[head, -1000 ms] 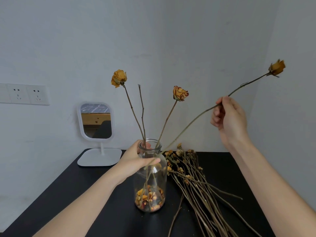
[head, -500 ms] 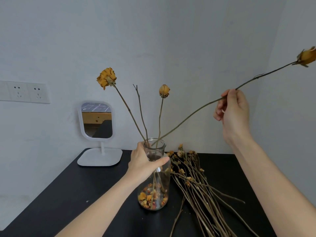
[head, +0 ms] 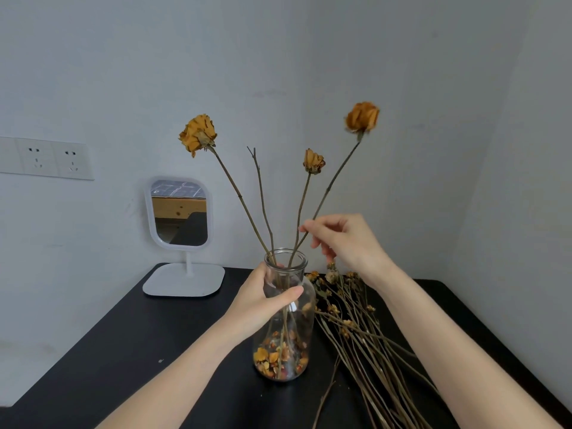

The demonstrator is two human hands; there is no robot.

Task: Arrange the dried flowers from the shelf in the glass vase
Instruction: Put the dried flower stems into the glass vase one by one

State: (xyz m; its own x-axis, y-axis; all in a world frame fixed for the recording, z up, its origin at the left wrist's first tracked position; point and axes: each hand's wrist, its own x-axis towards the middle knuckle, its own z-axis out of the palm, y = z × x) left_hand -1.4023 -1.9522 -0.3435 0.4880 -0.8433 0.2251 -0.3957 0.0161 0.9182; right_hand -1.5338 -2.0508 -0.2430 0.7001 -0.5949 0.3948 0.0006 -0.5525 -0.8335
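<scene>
The glass vase [head: 286, 317] stands upright on the black tabletop [head: 123, 351]. The left hand [head: 263, 300] grips it around the shoulder and neck, thumb across the near side, fingers wrapped behind. Loose dried petals [head: 280, 357] cover the vase floor, below the left hand.

Four stems rise from the vase mouth, above the left hand:
- a large orange bloom [head: 198, 134] leaning away to the left;
- a bare twig [head: 261, 196] with no flower head;
- a small bud [head: 313, 161] nearly upright;
- a tall rose stem [head: 335, 178] leaning to the right, topped by an orange bloom [head: 362, 117].

The right hand [head: 343, 243] is above and just right of the vase mouth. Its thumb and forefinger are pinched narrowly on the tall rose stem, the other fingers loosely curled. The lower end of this stem passes into the vase neck.

A pile of dried flowers [head: 359, 332] lies flat on the tabletop, just right of the vase and under the right forearm, the small heads at the far end.

Left of the left hand, a white mirror [head: 179, 212] on a flat base stands at the far tabletop edge. Wall sockets [head: 52, 157] are mounted further left.
</scene>
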